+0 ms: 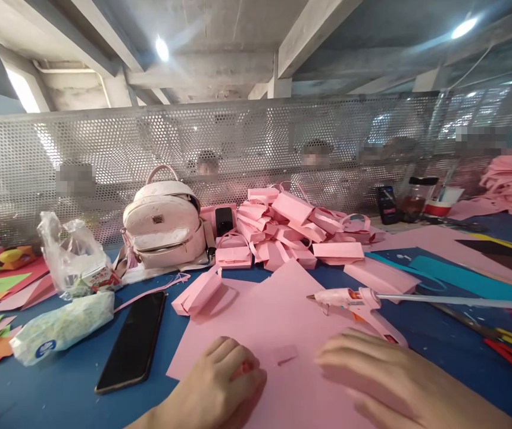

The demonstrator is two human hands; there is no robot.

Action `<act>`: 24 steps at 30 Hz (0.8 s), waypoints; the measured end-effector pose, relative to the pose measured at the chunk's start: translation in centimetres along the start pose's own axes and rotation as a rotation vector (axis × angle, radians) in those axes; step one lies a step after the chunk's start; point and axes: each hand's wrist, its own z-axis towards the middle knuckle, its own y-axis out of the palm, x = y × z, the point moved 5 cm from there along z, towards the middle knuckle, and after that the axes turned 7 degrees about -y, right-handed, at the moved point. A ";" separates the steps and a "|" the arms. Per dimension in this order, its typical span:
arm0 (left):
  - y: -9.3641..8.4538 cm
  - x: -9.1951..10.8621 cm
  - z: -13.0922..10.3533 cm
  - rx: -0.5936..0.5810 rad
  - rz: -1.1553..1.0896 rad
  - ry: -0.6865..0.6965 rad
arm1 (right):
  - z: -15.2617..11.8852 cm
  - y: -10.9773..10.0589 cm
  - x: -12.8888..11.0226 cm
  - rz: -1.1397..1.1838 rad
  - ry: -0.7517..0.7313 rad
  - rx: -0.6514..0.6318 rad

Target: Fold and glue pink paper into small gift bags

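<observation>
Large pink sheets lie on the blue table under both hands. My left hand rests near the front with its fingers curled closed; a bit of red shows between thumb and fingers, too small to name. Over the right part of the sheet, my right hand has its fingers stretched out and holds nothing. Between the hands lies a small folded pink piece. Just beyond my right hand is a pink and white glue gun with a long glue stick in its back. A folded pink paper box stands on the sheet's far left.
A black phone and a tissue pack lie left. Behind are a plastic bag, a pale backpack and heaped pink paper boxes. Scissors lie right. People sit beyond a perforated metal screen.
</observation>
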 end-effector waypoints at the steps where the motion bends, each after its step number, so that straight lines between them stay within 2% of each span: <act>1: 0.0 0.1 0.0 -0.009 0.002 -0.003 | 1.3 0.2 -0.5 0.003 -0.042 -0.028; 2: 0.0 0.1 0.0 -0.017 0.004 -0.004 | 2.6 0.4 -0.9 0.021 -0.088 -0.037; 4: 0.2 0.1 0.0 -0.020 0.008 0.000 | 4.6 1.1 -0.8 0.050 -0.075 0.019; 8: 0.6 -0.3 0.0 0.006 0.033 -0.003 | 6.6 3.2 0.0 0.100 -0.082 0.095; 11: 0.9 -0.7 0.0 -0.011 0.050 0.002 | 6.8 4.0 1.0 0.157 -0.079 0.083; 17: 1.0 -0.9 0.3 -0.019 0.043 0.010 | 6.7 3.8 1.7 0.259 -0.087 0.038; 22: 1.9 -1.3 -0.5 0.062 0.013 -0.004 | 6.8 4.3 2.2 0.289 -0.098 0.025; 24: 2.3 -1.5 -0.9 0.038 0.014 -0.007 | 6.7 4.4 2.3 0.286 -0.109 0.028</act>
